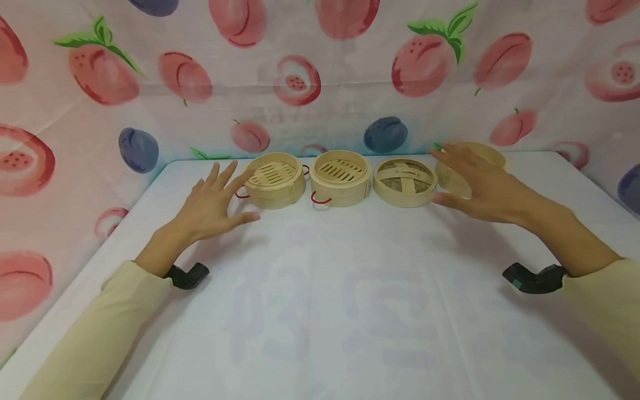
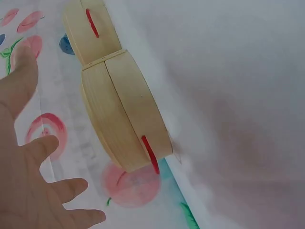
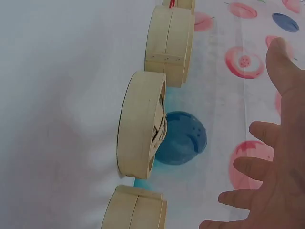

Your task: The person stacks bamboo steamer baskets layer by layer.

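Note:
Four bamboo steamer pieces stand in a row at the table's far edge. Leftmost is a steamer basket (image 1: 275,199) with a slatted floor and red handles; another such basket (image 1: 339,197) stands to its right. A steamer lid (image 1: 404,199) with crossed bamboo strips follows, its side showing as a pale band (image 3: 138,124) in the right wrist view. A round bamboo piece (image 1: 482,151) at the right end is partly hidden by my right hand (image 1: 482,186). My left hand (image 1: 205,208) hovers near the leftmost basket, fingers spread. Both hands hold nothing, fingers extended.
A white cloth (image 1: 320,311) with faint grey markings covers the table. Behind and to the left hangs a fabric (image 1: 350,66) printed with peaches and plums. A black piece (image 1: 187,276) sits at my left wrist, another (image 1: 535,279) at my right.

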`<move>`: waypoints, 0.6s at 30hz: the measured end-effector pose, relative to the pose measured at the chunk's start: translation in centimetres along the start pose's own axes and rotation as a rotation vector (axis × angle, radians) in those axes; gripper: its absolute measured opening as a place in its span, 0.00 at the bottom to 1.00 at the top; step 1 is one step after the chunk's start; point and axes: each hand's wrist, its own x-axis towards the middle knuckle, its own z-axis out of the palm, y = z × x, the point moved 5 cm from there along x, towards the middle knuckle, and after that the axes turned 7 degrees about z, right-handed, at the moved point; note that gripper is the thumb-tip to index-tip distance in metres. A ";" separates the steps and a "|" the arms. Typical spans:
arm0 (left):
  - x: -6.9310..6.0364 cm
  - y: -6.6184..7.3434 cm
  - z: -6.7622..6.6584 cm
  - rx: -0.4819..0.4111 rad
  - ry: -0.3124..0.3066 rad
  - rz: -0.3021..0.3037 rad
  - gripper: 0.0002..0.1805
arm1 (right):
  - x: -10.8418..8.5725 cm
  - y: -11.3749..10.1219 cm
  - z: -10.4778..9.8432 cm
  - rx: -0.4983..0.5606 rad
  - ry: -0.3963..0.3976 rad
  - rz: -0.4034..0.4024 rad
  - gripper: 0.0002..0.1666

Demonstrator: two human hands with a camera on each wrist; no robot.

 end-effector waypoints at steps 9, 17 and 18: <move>0.9 -1.0 0.4 -0.149 0.030 -0.075 0.44 | 0.6 -1.4 0.7 0.070 0.015 -0.073 0.48; 1.9 -2.0 0.8 -0.255 0.031 -0.075 0.40 | 1.3 -3.0 0.8 0.101 0.040 -0.153 0.46; 2.0 -2.1 0.9 -0.260 0.035 -0.068 0.40 | 1.4 -3.2 0.9 0.108 0.042 -0.163 0.46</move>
